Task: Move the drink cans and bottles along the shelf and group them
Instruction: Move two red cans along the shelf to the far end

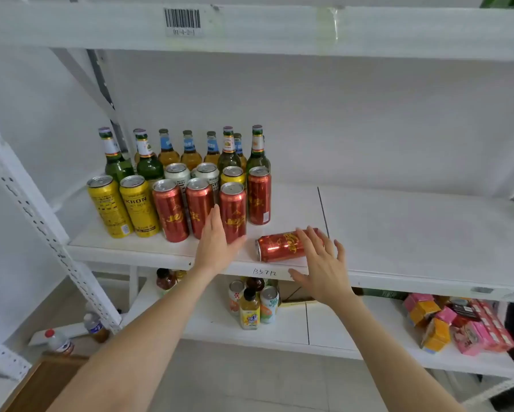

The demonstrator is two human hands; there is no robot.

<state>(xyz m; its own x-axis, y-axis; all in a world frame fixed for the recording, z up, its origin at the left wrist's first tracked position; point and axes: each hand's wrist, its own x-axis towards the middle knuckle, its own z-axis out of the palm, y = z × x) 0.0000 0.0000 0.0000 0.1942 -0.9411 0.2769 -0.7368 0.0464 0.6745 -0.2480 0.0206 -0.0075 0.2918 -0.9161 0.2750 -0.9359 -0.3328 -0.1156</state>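
On the white shelf [398,233] a cluster of drinks stands at the left: two yellow cans [122,206], several upright red cans [199,211], two white cans [178,172] and a back row of green and amber bottles [190,150]. One red can [279,246] lies on its side near the front edge, right of the cluster. My left hand [215,243] is flat with straight fingers, against the front of an upright red can [233,214]. My right hand [321,263] is spread open over the right end of the fallen can; whether it touches is unclear.
The shelf's right half is bare. Below it, a lower shelf [279,334] holds juice bottles and cans [254,301] and a pile of pink and orange boxes [457,325]. A perforated upright post [42,233] stands at the left. Bottles [58,341] and a wooden box stand on the floor.
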